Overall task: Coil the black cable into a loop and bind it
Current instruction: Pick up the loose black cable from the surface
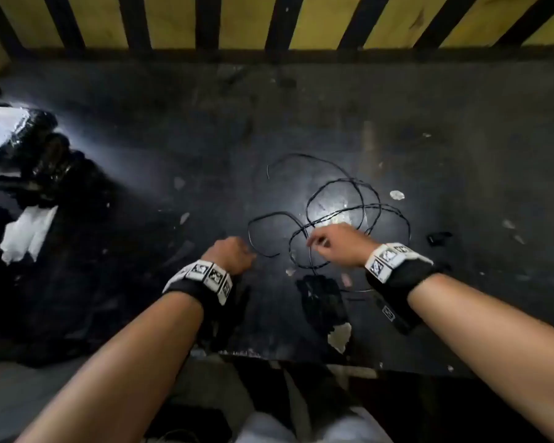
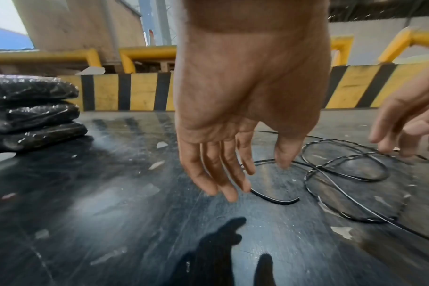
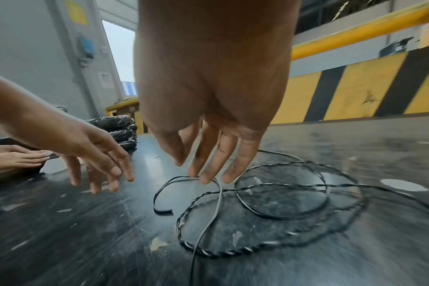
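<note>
The black cable (image 1: 381,205) lies in several loose, overlapping loops on the dark table (image 1: 461,155); part of it is twisted, part flat. My right hand (image 1: 317,243) reaches down over the loops' near left side. In the right wrist view its straight fingertips (image 3: 205,180) touch a flat strand of the cable (image 3: 282,217). My left hand (image 1: 237,251) hovers just left of the loops, fingers relaxed and holding nothing. In the left wrist view, my left hand (image 2: 255,176) hangs above the cable's loose end (image 2: 282,203), beside the loops (image 2: 355,179).
A stack of black plastic-wrapped coils (image 1: 29,145) sits at the table's left. A yellow-and-black striped barrier (image 1: 317,20) runs along the far edge. A black object (image 1: 323,302) lies near the front edge, a small black piece (image 1: 438,238) to the right. Another person's hand (image 3: 17,158) rests at far left.
</note>
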The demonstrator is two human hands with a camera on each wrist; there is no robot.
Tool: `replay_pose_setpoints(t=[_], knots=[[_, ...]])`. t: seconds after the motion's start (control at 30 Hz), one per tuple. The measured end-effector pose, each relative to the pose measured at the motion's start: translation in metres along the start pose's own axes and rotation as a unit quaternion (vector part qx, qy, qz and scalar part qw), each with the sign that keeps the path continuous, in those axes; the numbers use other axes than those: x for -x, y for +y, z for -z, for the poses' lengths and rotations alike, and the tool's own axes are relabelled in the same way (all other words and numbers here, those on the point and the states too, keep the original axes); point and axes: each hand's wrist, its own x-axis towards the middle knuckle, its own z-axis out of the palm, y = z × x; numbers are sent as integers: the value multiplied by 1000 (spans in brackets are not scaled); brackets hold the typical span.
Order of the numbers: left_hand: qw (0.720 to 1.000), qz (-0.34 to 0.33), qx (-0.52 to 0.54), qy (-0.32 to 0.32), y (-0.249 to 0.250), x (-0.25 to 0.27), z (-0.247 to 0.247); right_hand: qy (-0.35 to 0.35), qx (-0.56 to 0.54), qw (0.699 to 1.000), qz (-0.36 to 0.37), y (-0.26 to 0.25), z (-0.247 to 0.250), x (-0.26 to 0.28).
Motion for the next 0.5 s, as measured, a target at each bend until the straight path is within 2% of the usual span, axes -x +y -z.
replay_pose_setpoints(t=[0.2,0.33,0.5], knots=[[992,124,10,27,7,-48,-14,-9,47,998,33,0,-5,-86],[984,160,-8,74,12,-74,-29,21,82,996,39,10,-17,-141],[978,175,-14,113,22,-88,-41,53,72,996,20,20,-33,-174]])
